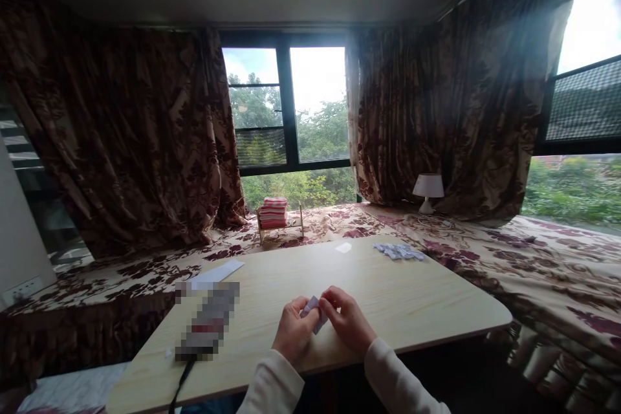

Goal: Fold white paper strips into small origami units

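Observation:
Near the front of the pale wooden table, my left hand (294,328) pinches a small folded piece of paper (315,315), whitish-lilac in colour. My right hand (348,318) has thumb and fingers closed on the paper's right edge, just beside the left. Both hands are a little above the tabletop (272,291). At the far right corner lies a pile of similar small folded papers (398,251). A single small white paper (343,247) rests to the left of that pile.
A blurred-out dark object with a cable (208,323) lies on the left of the table, with white sheets (217,273) behind it. Beyond are a small rack of striped cloths (273,213) and a white lamp (427,191) on the flowered ledge (339,223). Curtains frame the windows.

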`<state>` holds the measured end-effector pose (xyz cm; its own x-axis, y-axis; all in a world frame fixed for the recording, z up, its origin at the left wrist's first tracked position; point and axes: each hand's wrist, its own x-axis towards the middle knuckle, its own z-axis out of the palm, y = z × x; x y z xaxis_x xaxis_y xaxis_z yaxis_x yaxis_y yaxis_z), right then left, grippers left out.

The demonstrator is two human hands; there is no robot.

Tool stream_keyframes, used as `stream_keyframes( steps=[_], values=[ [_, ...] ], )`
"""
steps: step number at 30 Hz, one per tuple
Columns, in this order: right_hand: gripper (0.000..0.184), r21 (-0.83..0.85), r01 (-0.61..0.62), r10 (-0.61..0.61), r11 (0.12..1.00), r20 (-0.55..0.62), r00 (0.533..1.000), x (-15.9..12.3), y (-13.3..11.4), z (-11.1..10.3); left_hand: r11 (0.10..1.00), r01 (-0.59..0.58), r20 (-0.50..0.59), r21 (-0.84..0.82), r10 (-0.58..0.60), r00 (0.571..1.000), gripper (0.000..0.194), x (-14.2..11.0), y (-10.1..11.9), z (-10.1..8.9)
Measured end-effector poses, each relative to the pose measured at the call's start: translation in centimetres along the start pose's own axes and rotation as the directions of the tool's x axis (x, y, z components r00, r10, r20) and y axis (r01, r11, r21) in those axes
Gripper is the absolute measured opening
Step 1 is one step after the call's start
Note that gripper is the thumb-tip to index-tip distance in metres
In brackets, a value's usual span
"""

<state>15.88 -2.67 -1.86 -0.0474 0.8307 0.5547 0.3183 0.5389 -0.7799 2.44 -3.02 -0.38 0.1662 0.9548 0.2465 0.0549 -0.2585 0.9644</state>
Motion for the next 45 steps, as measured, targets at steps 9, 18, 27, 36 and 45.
stream_keyframes(
  steps=[9,18,27,36,45],
  values=[
    [0.033,0.083,-0.027,0.023,0.996,0.047,0.999,0.3,-0.7,-0.1,0.994,-0.023,-0.131,-0.107,0.009,0.991,0.028,0.0,0.1,-0.4],
    [0.032,0.09,-0.05,0.048,0.995,0.019,0.999,0.1,-0.4,0.0,0.997,-0.026,-0.105,-0.072,0.018,0.994,0.038,-0.1,0.1,-0.3],
    [0.016,0.061,0.005,0.0,0.998,-0.072,0.997,-0.1,-0.7,-0.5,0.999,-0.046,-0.105,0.009,0.047,0.993,0.033,0.0,-0.4,-0.3],
    [0.009,0.014,0.052,-0.052,0.999,0.004,0.999,-0.1,-1.0,-0.4,0.998,-0.06,-0.081,0.032,0.063,0.995,0.033,0.1,-0.7,-0.4],
    [0.007,-0.003,0.051,-0.051,0.999,0.003,0.999,0.0,-0.6,-0.4,0.997,-0.054,-0.068,0.055,0.057,0.996,0.024,0.0,-0.6,-0.2]
  ],
)
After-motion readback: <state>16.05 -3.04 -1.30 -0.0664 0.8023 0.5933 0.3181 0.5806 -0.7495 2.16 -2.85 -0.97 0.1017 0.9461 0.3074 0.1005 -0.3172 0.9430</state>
